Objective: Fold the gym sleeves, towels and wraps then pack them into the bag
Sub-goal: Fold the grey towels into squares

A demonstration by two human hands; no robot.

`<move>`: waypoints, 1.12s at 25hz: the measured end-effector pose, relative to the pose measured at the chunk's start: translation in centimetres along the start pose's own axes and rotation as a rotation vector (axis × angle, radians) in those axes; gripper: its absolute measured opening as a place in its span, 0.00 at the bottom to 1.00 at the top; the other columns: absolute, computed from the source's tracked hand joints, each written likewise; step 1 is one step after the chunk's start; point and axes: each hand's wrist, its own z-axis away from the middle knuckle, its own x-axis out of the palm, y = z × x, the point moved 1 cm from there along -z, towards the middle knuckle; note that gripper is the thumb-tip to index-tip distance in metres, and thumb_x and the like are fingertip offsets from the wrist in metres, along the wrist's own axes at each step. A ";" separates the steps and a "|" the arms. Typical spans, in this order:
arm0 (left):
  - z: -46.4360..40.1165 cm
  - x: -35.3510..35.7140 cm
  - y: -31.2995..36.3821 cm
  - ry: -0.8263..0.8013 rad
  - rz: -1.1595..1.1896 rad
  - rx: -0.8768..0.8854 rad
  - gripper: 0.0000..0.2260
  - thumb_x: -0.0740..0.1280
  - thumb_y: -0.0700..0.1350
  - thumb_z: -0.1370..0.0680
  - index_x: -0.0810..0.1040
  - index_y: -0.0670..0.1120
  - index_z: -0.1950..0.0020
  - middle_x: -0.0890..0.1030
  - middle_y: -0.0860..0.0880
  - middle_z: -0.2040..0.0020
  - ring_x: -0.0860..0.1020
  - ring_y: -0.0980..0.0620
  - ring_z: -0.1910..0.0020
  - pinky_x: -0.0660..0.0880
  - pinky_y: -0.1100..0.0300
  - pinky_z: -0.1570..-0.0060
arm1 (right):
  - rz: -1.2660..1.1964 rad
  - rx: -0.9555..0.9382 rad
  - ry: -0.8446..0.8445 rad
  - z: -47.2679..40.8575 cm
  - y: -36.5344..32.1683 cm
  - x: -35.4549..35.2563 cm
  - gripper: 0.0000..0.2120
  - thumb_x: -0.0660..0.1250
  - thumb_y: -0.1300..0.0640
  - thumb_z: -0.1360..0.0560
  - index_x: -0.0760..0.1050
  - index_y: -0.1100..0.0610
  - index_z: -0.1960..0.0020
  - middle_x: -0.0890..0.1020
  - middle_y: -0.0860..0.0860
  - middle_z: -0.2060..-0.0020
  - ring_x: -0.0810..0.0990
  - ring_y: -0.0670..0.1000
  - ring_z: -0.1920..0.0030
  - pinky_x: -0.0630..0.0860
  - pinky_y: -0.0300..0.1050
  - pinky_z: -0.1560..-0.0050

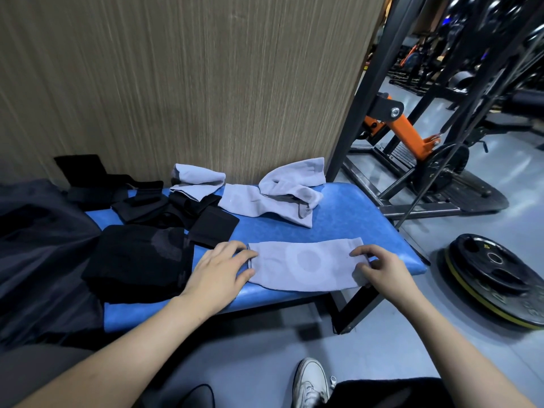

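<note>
Hands work one grey knee sleeve (306,265) on the blue bench (338,219). Left hand (219,270) presses its end with straight fingers — right hand (382,267) pinches the other.

No text, label, brand or number can be read here. The black weight plate (497,278) on the floor carries a small yellow mark near its rim, too small and blurred to make out. The grey sleeve (306,263) on the bench (338,219) shows only a pale ring pattern, no lettering.
</note>
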 end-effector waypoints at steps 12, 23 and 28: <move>-0.2 0.2 0.3 0.008 0.005 -0.007 0.17 0.62 0.56 0.19 0.73 0.57 0.31 0.72 0.60 0.36 0.67 0.55 0.33 0.64 0.58 0.37 | -0.083 -0.413 -0.095 0.6 -9.0 7.1 0.17 0.67 0.71 0.30 0.80 0.50 0.51 0.80 0.51 0.51 0.77 0.41 0.56 0.69 0.28 0.55; -0.3 -0.2 0.2 -0.012 0.025 -0.033 0.12 0.62 0.50 0.21 0.70 0.51 0.38 0.73 0.56 0.40 0.69 0.52 0.35 0.65 0.57 0.39 | -0.043 -0.372 -0.448 0.8 -11.4 12.3 0.20 0.74 0.54 0.28 0.73 0.50 0.39 0.77 0.49 0.52 0.76 0.47 0.59 0.73 0.37 0.54; -0.5 -0.8 0.7 0.062 0.186 -0.102 0.15 0.58 0.46 0.18 0.67 0.55 0.31 0.71 0.55 0.34 0.70 0.52 0.37 0.67 0.52 0.37 | -0.144 -0.363 -0.266 -0.5 -9.9 9.0 0.07 0.71 0.60 0.24 0.79 0.50 0.49 0.77 0.50 0.56 0.75 0.48 0.65 0.72 0.37 0.58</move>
